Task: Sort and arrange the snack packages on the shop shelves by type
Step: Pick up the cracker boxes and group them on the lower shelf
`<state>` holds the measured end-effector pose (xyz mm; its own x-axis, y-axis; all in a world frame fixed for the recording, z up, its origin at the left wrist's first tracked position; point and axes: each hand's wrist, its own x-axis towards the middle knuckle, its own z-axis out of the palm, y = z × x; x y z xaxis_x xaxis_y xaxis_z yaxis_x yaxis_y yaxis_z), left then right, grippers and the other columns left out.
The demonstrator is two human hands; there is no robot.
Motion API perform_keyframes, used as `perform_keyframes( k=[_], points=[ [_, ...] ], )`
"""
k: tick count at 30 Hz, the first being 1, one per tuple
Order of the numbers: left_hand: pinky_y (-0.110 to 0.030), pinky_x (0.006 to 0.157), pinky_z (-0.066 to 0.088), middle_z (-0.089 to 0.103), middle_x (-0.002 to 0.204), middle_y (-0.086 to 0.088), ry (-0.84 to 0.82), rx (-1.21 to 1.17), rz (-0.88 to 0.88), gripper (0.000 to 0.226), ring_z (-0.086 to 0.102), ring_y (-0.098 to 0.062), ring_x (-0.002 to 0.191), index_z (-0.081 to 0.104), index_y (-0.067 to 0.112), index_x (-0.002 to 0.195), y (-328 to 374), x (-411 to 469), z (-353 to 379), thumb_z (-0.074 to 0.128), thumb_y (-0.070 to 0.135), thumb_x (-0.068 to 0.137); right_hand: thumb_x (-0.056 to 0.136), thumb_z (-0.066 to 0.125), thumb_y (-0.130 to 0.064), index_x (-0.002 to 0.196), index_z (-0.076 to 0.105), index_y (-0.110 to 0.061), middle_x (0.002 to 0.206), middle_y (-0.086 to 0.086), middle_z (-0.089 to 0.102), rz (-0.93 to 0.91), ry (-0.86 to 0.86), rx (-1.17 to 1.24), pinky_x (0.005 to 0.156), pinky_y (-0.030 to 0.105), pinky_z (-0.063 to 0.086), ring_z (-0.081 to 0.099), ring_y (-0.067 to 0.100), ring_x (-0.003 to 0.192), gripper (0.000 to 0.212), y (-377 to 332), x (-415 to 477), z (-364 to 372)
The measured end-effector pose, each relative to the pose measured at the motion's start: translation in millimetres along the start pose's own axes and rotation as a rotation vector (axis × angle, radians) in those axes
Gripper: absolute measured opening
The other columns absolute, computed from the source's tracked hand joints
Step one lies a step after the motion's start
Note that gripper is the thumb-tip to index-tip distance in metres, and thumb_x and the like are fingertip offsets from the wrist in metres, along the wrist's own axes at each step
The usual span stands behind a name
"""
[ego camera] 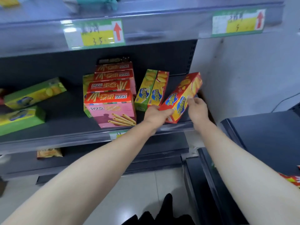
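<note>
A red and yellow chip box [181, 96] leans tilted at the right end of the dark middle shelf [68, 127]. My left hand [155, 116] grips its lower left corner. My right hand [196, 108] pinches its right edge. Just left of it stand a green chip box [144, 90] and a red chip box [159, 88], upright and side by side. Further left is a stack of several red and pink egg-roll boxes [112, 95].
Two green boxes [34, 93] lie flat at the shelf's left end. The upper shelf edge carries price tags [95, 34]. A snack bag [48, 152] lies on the lower shelf. A dark cabinet [267, 135] stands to the right, with a white wall behind it.
</note>
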<state>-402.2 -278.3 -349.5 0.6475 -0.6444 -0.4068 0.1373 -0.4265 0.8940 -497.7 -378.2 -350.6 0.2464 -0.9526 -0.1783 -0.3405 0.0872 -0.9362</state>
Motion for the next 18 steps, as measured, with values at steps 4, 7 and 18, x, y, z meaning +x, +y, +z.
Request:
perform_keyframes(
  k=[4,7,18],
  points=[
    [-0.031,0.076,0.058,0.071,0.095,-0.004,-0.136,-0.085,0.025,0.021,0.068,-0.013,0.083,0.06,0.015,0.094,4.0,-23.1,-34.3,0.072,0.023,0.079,0.097,0.045,-0.034,0.128,0.047,-0.004,0.129,0.009,0.056,0.035,0.055,0.113,0.093,0.029,0.04,0.053,0.02,0.108,0.044,-12.4,-14.4,0.0],
    [-0.03,0.075,0.058,0.072,0.082,0.0,-0.191,-0.105,0.044,0.018,0.068,-0.011,0.072,0.063,0.014,0.095,4.1,-47.5,-62.1,0.069,0.026,0.082,0.095,0.044,-0.045,0.141,0.036,-0.005,0.142,0.011,0.046,0.068,0.092,0.138,0.108,0.041,0.036,0.044,0.028,0.128,0.061,-17.6,-38.7,7.0],
    [-0.035,0.078,0.059,0.074,0.082,0.0,-0.249,-0.148,0.107,0.018,0.072,-0.016,0.08,0.063,0.015,0.102,-23.2,-137.1,-217.4,0.063,0.022,0.085,0.086,0.061,-0.044,0.111,0.051,-0.018,0.101,0.003,0.068,0.106,-0.068,0.644,0.062,0.031,0.057,0.069,0.016,0.084,0.037,-55.0,-170.6,67.6]
  ],
)
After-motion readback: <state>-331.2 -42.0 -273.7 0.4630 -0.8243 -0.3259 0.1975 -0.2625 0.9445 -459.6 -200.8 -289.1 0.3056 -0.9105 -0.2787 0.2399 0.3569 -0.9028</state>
